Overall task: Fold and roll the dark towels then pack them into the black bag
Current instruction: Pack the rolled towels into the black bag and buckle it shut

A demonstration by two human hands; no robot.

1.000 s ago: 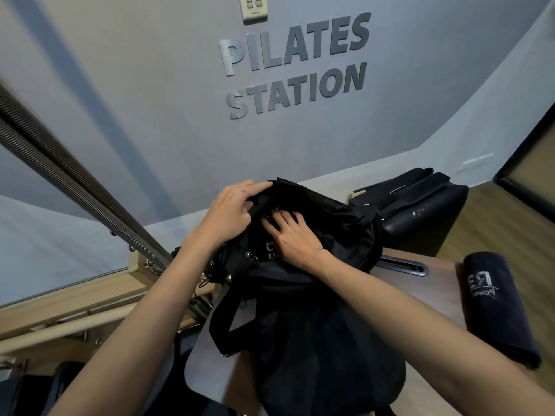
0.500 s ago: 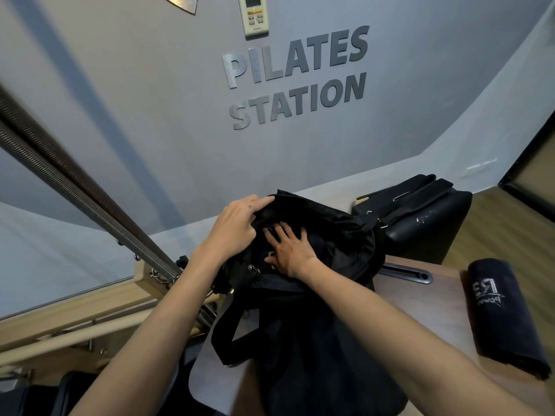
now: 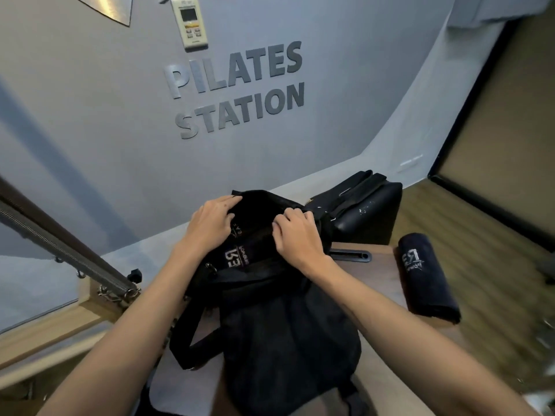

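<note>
The black bag (image 3: 288,334) lies on the wooden platform in front of me, its mouth at the far end. My left hand (image 3: 210,226) grips the left side of the bag's opening. My right hand (image 3: 297,235) clutches the right side of the opening. Between them a rolled dark towel with a white logo (image 3: 240,256) shows in the bag's mouth. A second rolled dark towel (image 3: 426,277) with a white logo lies on the platform to the right, apart from both hands.
A black padded box (image 3: 366,211) stands behind the bag against the grey wall. A long metal spring (image 3: 60,250) runs diagonally at the left over a wooden frame (image 3: 54,331). A slot handle (image 3: 350,255) is set into the platform.
My right hand came out of the bag's mouth and moved right to grip its edge. The logo of the towel inside is now uncovered. My view tilted up slightly.
</note>
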